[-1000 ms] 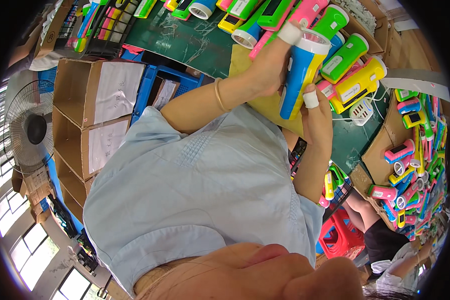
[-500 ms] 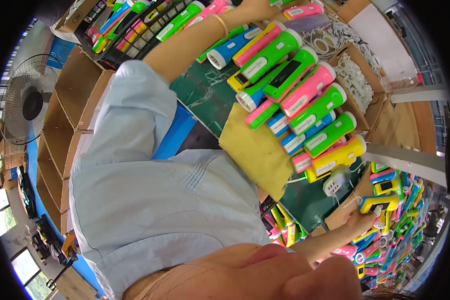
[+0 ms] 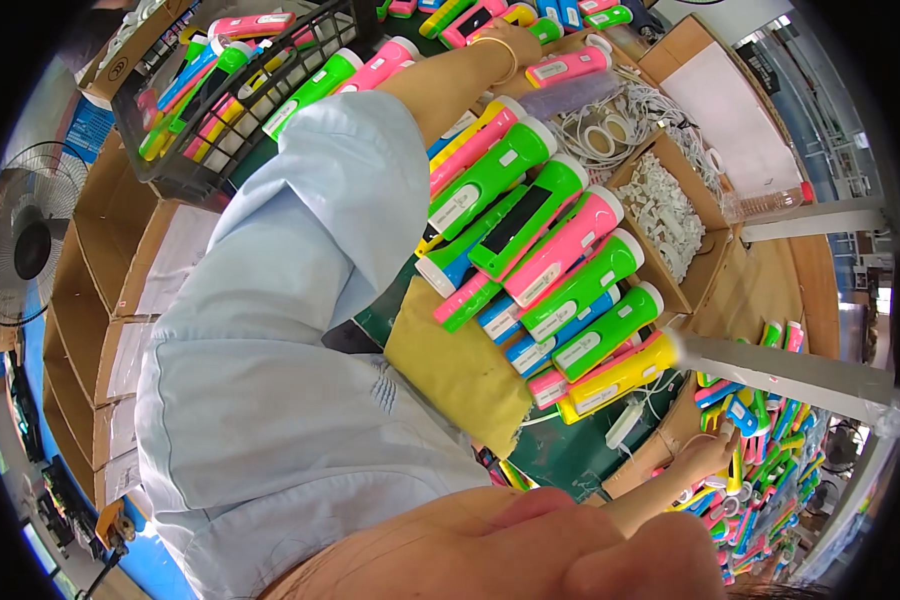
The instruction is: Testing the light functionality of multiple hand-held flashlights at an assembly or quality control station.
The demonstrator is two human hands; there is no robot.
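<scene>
Meanwhile, both hands reach away from the flashlight pile (image 3: 540,270).
Left hand (image 3: 490,38), grip hidden, beyond it; right hand (image 3: 708,452) rests open below it.

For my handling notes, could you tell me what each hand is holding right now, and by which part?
The left hand reaches among flashlights at the table's far end; the right hand reaches into the flashlight bin. Whether either grips anything cannot be told.

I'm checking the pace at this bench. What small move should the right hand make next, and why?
Probably close the right hand on one flashlight from the box of flashlights beside it and lift it. The hand sits at that box's edge, seemingly holding nothing, while the left hand is stretched far off near the black basket.
</scene>
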